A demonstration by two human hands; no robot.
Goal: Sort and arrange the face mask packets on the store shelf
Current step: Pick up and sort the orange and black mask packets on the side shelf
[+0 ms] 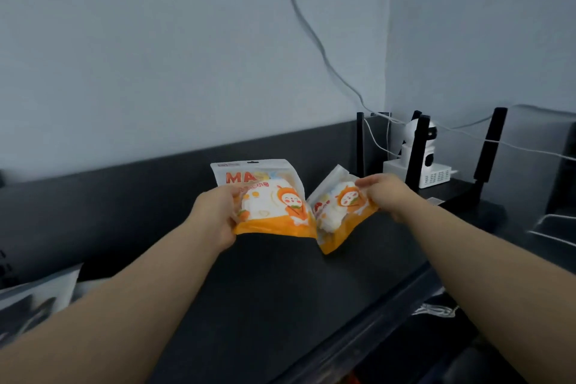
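A long black shelf [280, 290] runs below a pale wall, and both mask packets are held just above its middle. The left packet [274, 199], white and orange with "MAS" legible, stands upright, its left edge gripped by the left hand [215, 212]. The right packet [333, 218] is tilted, edge against its neighbour, and pinched at its right side by the right hand [386, 196]. A white camera [420, 162] sits at the shelf's far right, with a cable [311, 34] trailing down the wall.
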